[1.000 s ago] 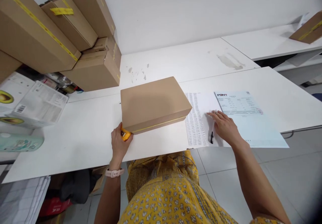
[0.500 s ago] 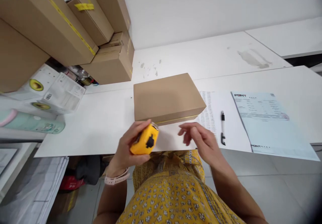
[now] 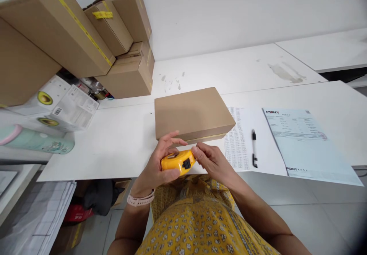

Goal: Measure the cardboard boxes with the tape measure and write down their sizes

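Observation:
A yellow tape measure [image 3: 175, 163] with a black lock button sits in my left hand [image 3: 156, 167], thumb below it and some fingers lifted above. My right hand [image 3: 210, 159] pinches the tape measure's right end, where the tape's tip would be; the fingers hide that tip. No drawn-out blade is visible. Just beyond both hands a closed brown cardboard box [image 3: 193, 113] lies on the white table [image 3: 114, 144]. My left fingertips are close to the box's front edge; whether they touch it I cannot tell.
Right of the box lie a printed sheet [image 3: 237, 144], a black-capped pen [image 3: 254, 148] and a pale blue document [image 3: 312, 144]. Stacked cardboard boxes [image 3: 123, 75], white avocado-print cartons [image 3: 74, 108] and a mint bottle [image 3: 48, 142] crowd the left side.
My left hand has turned the tape measure to lie more level and brought it slightly right. My right hand has come left and closed on its end. The view has shifted slightly.

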A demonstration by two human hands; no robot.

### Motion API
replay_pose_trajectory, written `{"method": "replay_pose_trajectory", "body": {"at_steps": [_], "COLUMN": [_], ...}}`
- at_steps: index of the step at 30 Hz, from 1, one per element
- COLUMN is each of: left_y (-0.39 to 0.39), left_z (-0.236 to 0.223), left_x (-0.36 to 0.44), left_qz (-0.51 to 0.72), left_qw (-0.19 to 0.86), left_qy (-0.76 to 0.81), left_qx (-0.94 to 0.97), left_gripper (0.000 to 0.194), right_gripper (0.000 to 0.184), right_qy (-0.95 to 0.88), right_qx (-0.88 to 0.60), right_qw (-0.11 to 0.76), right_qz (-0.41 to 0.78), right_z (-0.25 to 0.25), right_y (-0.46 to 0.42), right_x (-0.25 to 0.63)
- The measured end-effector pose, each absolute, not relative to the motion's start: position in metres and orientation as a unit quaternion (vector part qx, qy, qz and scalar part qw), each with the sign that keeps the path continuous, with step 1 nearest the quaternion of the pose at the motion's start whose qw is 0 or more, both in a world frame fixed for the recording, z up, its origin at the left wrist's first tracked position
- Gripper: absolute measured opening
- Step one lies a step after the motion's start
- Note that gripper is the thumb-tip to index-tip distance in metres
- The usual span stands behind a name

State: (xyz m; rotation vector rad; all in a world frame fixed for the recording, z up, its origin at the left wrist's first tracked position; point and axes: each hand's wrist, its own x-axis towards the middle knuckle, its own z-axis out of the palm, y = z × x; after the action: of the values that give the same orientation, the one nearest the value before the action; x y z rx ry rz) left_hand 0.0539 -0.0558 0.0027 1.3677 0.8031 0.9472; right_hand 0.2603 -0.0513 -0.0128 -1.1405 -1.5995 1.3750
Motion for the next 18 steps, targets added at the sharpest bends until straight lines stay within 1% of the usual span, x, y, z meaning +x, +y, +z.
{"method": "replay_pose_trajectory", "body": {"at_steps": [3, 5, 7, 9, 11, 13, 18], "left_y": [-0.047, -0.037, -0.024, -0.009, 0.008, 0.024, 0.052], "left_z": [0.010, 0.016, 0.023, 0.030, 0.034, 0.037, 0.036], "left_x": [0.053, 0.044, 0.026, -0.001, -0.029, -0.053, -0.081], "left_qz": [0.415, 0.441, 0.477, 0.493, 0.483, 0.458, 0.397], "left_qw": [0.604, 0.586, 0.559, 0.544, 0.543, 0.545, 0.537], "left_qy": [0.351, 0.360, 0.379, 0.409, 0.446, 0.486, 0.554], "left_qx": [0.583, 0.577, 0.562, 0.542, 0.523, 0.506, 0.497], "left_gripper": [0.077, 0.075, 0.072, 0.069, 0.065, 0.064, 0.062], "right_gripper": [0.056, 0.057, 0.059, 0.058, 0.055, 0.052, 0.054], "right_qy": [-0.571, -0.538, -0.502, -0.466, -0.444, -0.425, -0.418], "right_qx": [-0.424, -0.417, -0.426, -0.439, -0.443, -0.453, -0.515], "right_qw": [0.405, 0.444, 0.512, 0.547, 0.552, 0.539, 0.487], "right_qz": [0.574, 0.582, 0.552, 0.538, 0.550, 0.570, 0.568], "right_z": [-0.007, 0.000, 0.006, 0.008, 0.004, -0.008, -0.040], "right_y": [-0.036, -0.015, 0.011, 0.039, 0.062, 0.079, 0.098], "right_x": [0.268, 0.288, 0.319, 0.353, 0.380, 0.394, 0.382]}}
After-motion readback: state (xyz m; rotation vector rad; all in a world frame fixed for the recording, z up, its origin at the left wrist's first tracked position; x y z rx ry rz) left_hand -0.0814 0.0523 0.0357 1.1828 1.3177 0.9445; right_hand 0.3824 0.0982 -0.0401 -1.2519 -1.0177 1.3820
